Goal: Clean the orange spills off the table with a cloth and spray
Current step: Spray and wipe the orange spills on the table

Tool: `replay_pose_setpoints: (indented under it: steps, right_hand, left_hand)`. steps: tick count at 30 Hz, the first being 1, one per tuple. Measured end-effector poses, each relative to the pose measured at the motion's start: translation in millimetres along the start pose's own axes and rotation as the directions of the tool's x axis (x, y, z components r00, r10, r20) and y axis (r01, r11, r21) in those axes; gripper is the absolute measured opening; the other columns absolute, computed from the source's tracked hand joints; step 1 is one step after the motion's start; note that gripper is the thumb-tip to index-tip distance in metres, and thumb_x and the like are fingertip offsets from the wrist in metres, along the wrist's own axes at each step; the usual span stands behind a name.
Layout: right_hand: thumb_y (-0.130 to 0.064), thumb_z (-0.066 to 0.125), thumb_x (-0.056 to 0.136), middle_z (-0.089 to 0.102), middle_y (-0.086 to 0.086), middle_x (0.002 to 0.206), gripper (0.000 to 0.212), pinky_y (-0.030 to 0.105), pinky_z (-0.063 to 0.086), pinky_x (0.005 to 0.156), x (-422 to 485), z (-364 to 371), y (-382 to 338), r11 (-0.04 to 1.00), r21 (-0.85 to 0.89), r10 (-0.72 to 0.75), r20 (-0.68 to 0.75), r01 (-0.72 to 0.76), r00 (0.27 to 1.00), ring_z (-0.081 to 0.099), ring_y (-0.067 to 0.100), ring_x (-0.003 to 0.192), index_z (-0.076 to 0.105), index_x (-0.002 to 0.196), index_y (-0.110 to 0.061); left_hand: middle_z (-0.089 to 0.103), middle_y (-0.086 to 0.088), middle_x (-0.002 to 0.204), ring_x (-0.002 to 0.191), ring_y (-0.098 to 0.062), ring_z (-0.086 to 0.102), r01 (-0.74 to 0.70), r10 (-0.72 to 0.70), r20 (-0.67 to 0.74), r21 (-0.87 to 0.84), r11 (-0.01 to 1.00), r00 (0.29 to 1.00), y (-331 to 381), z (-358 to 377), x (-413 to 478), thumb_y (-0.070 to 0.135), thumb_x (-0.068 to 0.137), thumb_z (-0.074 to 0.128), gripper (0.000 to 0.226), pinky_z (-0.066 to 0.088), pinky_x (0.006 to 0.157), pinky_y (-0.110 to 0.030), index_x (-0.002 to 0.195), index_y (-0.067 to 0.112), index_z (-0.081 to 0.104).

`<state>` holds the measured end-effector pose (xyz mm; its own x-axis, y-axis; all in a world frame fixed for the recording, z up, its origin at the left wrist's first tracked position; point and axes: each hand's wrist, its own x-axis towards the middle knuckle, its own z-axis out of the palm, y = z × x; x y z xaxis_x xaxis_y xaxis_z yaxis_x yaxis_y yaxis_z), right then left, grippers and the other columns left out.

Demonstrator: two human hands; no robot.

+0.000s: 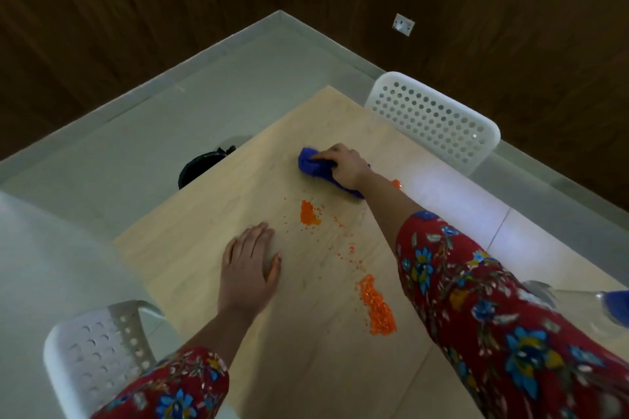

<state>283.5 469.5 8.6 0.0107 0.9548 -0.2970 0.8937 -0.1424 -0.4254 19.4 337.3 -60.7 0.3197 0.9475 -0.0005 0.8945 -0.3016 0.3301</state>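
Note:
My right hand (343, 163) is shut on a bunched blue cloth (311, 165) pressed to the far part of the light wooden table (211, 214). My left hand (250, 260) lies flat on the table with fingers apart, holding nothing. A small orange spill (308, 213) sits between the two hands, with scattered orange grains trailing toward me. A larger orange spill (377, 308) lies nearer, beside my right forearm. A third orange spot (396, 183) peeks out behind my right wrist. A clear spray bottle with a blue top (609, 308) shows at the right edge.
A white perforated chair (435, 117) stands at the table's far right side. Another white chair (98, 354) is at the near left. A black-lined bin (200, 165) sits on the floor off the table's far left edge. Dark wooden walls surround the pale floor.

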Motion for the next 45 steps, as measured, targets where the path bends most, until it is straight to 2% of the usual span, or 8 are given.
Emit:
replay_pose_setpoints:
  steps: [15,20,24,30,34,39,42,45]
  right_hand:
    - [0.0,0.039,0.088,0.044,0.0,0.131,0.057,0.04,0.038,0.094,-161,48,10,0.995,-0.072,-0.058,0.095,0.065,0.994,0.041,0.025,0.114,0.054,0.128,-0.038]
    - [-0.002,0.036,0.09,0.048,0.008,0.125,0.056,0.045,0.043,0.093,-129,36,15,0.987,0.104,0.14,-0.186,-0.123,0.972,0.045,0.029,0.115,0.051,0.135,-0.032]
    - [-0.01,0.037,0.094,0.044,0.012,0.124,0.054,0.04,0.046,0.086,-97,43,0,0.975,0.075,0.22,-0.126,-0.211,0.967,0.049,0.034,0.109,0.037,0.145,-0.031]
    - [-0.014,0.045,0.093,0.039,0.009,0.132,0.058,0.041,0.041,0.091,-111,66,-38,0.982,-0.191,-0.025,-0.093,0.007,0.995,0.043,0.031,0.115,0.033,0.145,-0.035]
    - [-0.014,0.046,0.093,0.043,0.004,0.134,0.053,0.038,0.036,0.092,-153,83,-38,0.978,-0.146,-0.167,-0.103,0.151,0.981,0.043,0.027,0.116,0.043,0.141,-0.036]
    - [-0.007,0.042,0.091,0.048,0.009,0.127,0.053,0.039,0.043,0.085,-123,60,-23,0.998,-0.016,0.055,-0.324,-0.063,0.944,0.047,0.03,0.108,0.047,0.138,-0.03]
    - [-0.011,0.041,0.094,0.045,0.01,0.128,0.053,0.04,0.044,0.085,-82,50,-26,0.973,-0.068,0.201,-0.224,-0.221,0.954,0.045,0.03,0.111,0.039,0.143,-0.03]
    - [-0.012,0.04,0.094,0.043,0.01,0.132,0.054,0.042,0.042,0.091,-61,52,-42,0.981,-0.159,0.092,-0.145,-0.115,0.985,0.044,0.032,0.116,0.038,0.144,-0.032]
  left_hand:
    - [0.036,0.004,0.152,0.142,-0.015,0.028,-0.009,0.009,-0.012,0.024,1.0,1.0,1,-4,0,0.047,0.096,0.029,0.055,0.018,0.119,-0.038,0.144,0.021,0.04]
    - [0.035,0.004,0.152,0.142,-0.014,0.027,-0.018,0.018,-0.012,0.008,1.0,1.0,2,-4,-1,0.046,0.097,0.031,0.054,0.017,0.12,-0.039,0.145,0.021,0.038]
    - [0.033,0.005,0.153,0.143,-0.014,0.024,-0.015,0.015,-0.014,0.006,1.0,1.0,2,-4,-2,0.046,0.098,0.031,0.053,0.013,0.12,-0.037,0.145,0.022,0.036]
    - [0.04,0.0,0.149,0.139,-0.017,0.033,-0.011,0.006,-0.077,-0.066,0.998,0.997,2,-3,-3,0.029,0.097,0.04,0.048,0.024,0.117,-0.039,0.143,0.016,0.041]
    - [0.041,-0.005,0.147,0.135,-0.021,0.038,0.006,-0.017,-0.105,-0.105,0.994,0.994,1,-2,-2,0.029,0.093,0.033,0.054,0.03,0.114,-0.039,0.144,0.012,0.039]
    - [0.038,-0.004,0.149,0.136,-0.021,0.035,0.019,-0.027,-0.093,-0.085,0.996,0.995,1,-1,-4,0.027,0.094,0.029,0.055,0.024,0.117,-0.036,0.147,0.013,0.033]
    - [0.037,-0.003,0.149,0.136,-0.02,0.034,0.039,-0.05,-0.105,-0.102,0.994,0.993,0,-2,-3,0.026,0.094,0.026,0.055,0.024,0.116,-0.036,0.147,0.013,0.033]
    - [0.037,-0.003,0.149,0.136,-0.019,0.034,0.071,-0.092,-0.128,-0.166,0.984,0.988,0,-3,-2,0.017,0.097,0.033,0.05,0.027,0.116,-0.037,0.146,0.013,0.032]
